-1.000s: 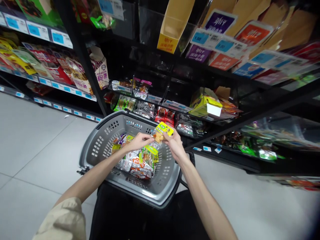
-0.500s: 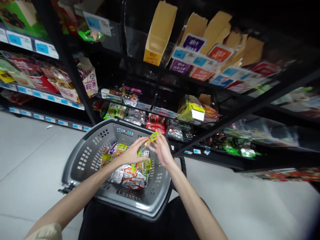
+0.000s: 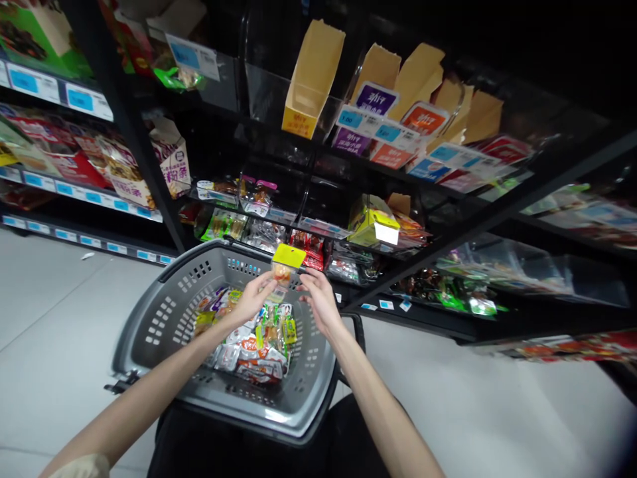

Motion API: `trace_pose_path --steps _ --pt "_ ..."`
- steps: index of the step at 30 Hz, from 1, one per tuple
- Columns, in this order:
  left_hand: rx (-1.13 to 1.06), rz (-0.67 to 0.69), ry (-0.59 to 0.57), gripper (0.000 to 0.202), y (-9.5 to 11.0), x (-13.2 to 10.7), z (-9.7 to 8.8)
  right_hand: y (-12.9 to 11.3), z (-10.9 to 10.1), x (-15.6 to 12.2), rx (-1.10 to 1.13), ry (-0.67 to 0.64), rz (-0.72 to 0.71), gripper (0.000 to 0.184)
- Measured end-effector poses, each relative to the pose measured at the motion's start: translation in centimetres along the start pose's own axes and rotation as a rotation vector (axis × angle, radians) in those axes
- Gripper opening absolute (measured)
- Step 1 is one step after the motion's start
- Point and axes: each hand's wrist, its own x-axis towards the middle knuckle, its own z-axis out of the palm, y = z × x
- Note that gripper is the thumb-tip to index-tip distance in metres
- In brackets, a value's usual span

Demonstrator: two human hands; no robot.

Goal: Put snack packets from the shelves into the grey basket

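My left hand [image 3: 253, 300] pinches a small clear snack packet [image 3: 282, 273] with a bright yellow top flap, by its left edge. Its see-through front shows something orange-brown inside. On the other side, my right hand [image 3: 321, 302] is open, fingers apart and curved, close to the packet's right edge. Both hands are over a grey plastic shopping basket [image 3: 149, 362] with slotted walls. Inside it lies a heap of small snack packets [image 3: 253, 350] in silver, orange, green, yellow and purple. My left forearm hides part of the basket and heap.
Black store shelving rises behind the basket. Its low bins hold green packets [image 3: 223, 225] and red packets [image 3: 307, 245]. A yellow-green box [image 3: 365, 222] stands right of them; opened cardboard boxes [image 3: 314, 76] sit higher. Pale floor [image 3: 428, 385] stretches to the right.
The packet has been turned upright, its yellow flap now facing up. My right hand has come off it and opened, while my left hand keeps hold. The view has shifted slightly.
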Motion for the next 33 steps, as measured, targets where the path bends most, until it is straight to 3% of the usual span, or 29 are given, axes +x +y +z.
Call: trace_pose_path --steps 3,6,8,12,14,17,22,24,28,33 --pt "0.434 0.359 -0.019 0.037 -0.5 -0.2 -0.6 -1.0 -0.2 0.0 0.062 -0.115 0.097 0.053" --pt "0.718 0.642 -0.015 0.050 -1.1 -0.1 -1.3 -2.0 -0.8 0.2 0.097 -0.281 0.267 0.059" --pt "0.844 0.747 0.015 0.061 -1.2 0.0 -1.7 -2.1 -1.1 0.3 0.044 -0.334 0.295 0.060" --pt "1.004 0.876 -0.007 0.072 -0.4 0.1 -2.1 -1.2 -1.2 0.4 -0.096 -0.341 0.210 0.057" --pt "1.068 0.898 -0.036 0.071 0.3 0.0 -2.2 -1.3 -1.3 0.5 -0.122 -0.287 0.085 0.057" --pt "1.121 0.882 -0.032 0.065 1.1 -0.2 -2.4 -3.6 -2.4 0.8 -0.156 -0.097 -0.240 0.053" --pt "1.144 0.777 -0.081 0.047 1.0 -0.2 -2.7 -11.7 -7.1 3.8 -0.509 0.376 -0.880 0.047" --pt "1.117 0.742 -0.103 0.041 0.7 -0.1 -2.6 -15.0 -9.2 5.9 -0.736 0.466 -1.024 0.047" --pt "1.097 0.726 -0.166 0.032 -0.1 -0.1 -2.2 -19.3 -12.6 10.3 -1.088 0.411 -1.039 0.046" --pt "1.013 0.708 -0.195 0.027 -0.6 0.2 -2.4 -20.6 -14.1 14.1 -1.398 0.327 -0.792 0.059"
